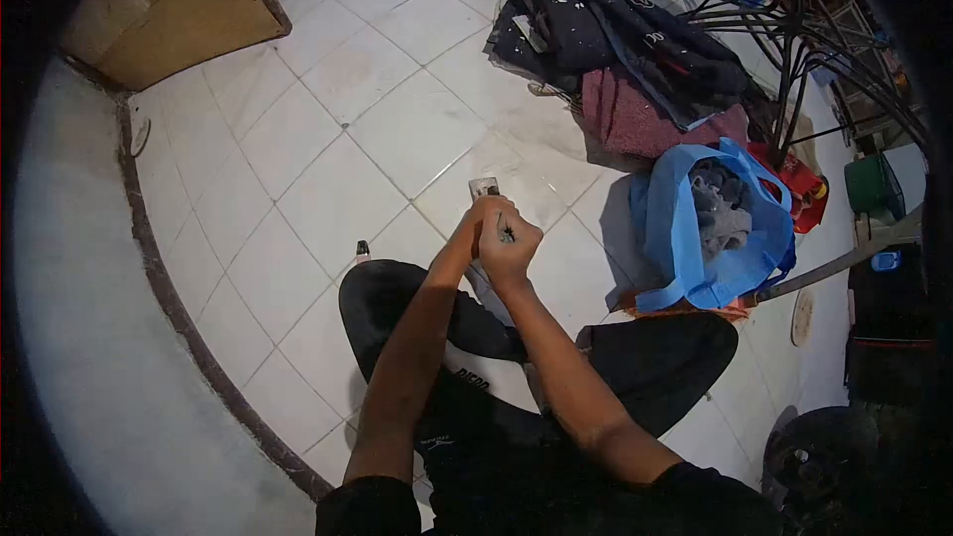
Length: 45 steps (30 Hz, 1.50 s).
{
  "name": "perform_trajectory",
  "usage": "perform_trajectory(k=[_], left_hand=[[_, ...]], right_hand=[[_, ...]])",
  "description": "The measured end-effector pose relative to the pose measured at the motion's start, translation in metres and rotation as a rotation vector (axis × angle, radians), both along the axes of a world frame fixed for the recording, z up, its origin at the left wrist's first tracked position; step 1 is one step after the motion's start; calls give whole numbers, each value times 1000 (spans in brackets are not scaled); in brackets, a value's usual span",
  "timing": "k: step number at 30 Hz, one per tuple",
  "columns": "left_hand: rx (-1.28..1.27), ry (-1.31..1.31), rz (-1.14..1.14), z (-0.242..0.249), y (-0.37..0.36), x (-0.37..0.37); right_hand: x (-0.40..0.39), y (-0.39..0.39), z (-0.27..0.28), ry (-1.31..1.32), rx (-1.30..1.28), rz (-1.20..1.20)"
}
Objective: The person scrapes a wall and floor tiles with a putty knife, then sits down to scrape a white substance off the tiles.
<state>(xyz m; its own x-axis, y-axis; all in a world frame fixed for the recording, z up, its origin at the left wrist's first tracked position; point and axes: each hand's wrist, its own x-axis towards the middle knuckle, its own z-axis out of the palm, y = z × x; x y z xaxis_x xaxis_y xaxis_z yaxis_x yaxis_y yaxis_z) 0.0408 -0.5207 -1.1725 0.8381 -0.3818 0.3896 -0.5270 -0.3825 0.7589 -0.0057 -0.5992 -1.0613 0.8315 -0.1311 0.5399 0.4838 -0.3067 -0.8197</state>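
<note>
Both my hands are together in front of my crossed legs. My right hand (514, 246) is curled into a fist around a small thing (507, 229) with a pale, greenish, dark-spotted end showing at the top of the grip. I cannot tell what kind of thing it is. Pressed against it from the left, my left hand (473, 230) is closed too, its fingers largely hidden behind the right. Just beyond the knuckles shows a small whitish rectangular piece (483, 187) with dark markings. A small object with a dark top and pale base (362, 251) stands on the floor by my left knee.
A blue bag (663, 228) holding grey cloth lies open at the right. Behind it are a pile of dark clothes (635, 35) and a maroon towel (620, 114). A black metal rack (794, 25) stands farther right. A wooden cabinet (189, 15) and low wall (99, 288) border the left.
</note>
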Motion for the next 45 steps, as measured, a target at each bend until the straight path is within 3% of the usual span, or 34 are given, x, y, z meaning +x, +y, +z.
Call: perform_trajectory(k=[2, 4, 6, 9, 11, 12, 14, 17, 19, 20, 23, 25, 26, 31, 33, 35, 37, 38, 40, 42, 45], left_hand=[[11, 34, -7, 5, 4, 2], [-311, -153, 491, 25, -30, -12], [-372, -271, 535, 30, -29, -12], [-175, -183, 79, 1, 7, 10], [-179, 49, -1, -17, 4, 18], [-193, 119, 18, -17, 4, 17], [-217, 250, 57, -3, 5, 14], [-235, -17, 50, 11, 2, 4], [-465, 282, 45, 9, -6, -9], [-641, 447, 43, 6, -13, -17], [-132, 48, -57, 15, -9, -24], [-431, 270, 22, 19, -25, -49], [-317, 239, 51, 68, -20, -67], [-186, 105, 126, 44, -27, -74], [-242, 97, 94, -6, -28, -61], [-114, 134, 63, 41, -21, -67], [-18, 91, 37, 36, -17, -55], [11, 31, 30, -6, -19, -41], [10, -3, 26, -15, -14, -38], [-55, 46, 25, 33, -5, -45], [-148, 62, 153, 10, -7, -37]], right_hand=[[2, 0, -1, 32, 10, 22], [3, -1, -4, 97, -10, 35], [6, 1, -7, 119, -11, 40], [8, 2, -6, 85, 17, 59], [7, -1, -1, 80, 9, 103], [5, -2, 2, 176, -47, 84], [6, 0, 3, 104, -29, 81], [-1, -4, 10, 101, -12, 82], [-10, -9, 14, 126, -37, 98], [-8, -5, 13, -107, 50, 46], [-32, -22, 16, 1, 4, 33], [-43, -27, 19, 93, 57, 45], [-46, -33, 21, 129, 27, 54], [-59, -51, 4, 242, -80, 71], [-59, -42, 12, 95, 5, 84], [-58, -33, 14, 34, 49, 91], [-52, -26, 13, 47, 53, 90], [-50, -23, 18, 58, -6, 71], [-43, -15, 16, 63, 37, 92], [-35, -12, 16, 34, 20, 88], [-25, -8, 19, -8, -38, 73]])
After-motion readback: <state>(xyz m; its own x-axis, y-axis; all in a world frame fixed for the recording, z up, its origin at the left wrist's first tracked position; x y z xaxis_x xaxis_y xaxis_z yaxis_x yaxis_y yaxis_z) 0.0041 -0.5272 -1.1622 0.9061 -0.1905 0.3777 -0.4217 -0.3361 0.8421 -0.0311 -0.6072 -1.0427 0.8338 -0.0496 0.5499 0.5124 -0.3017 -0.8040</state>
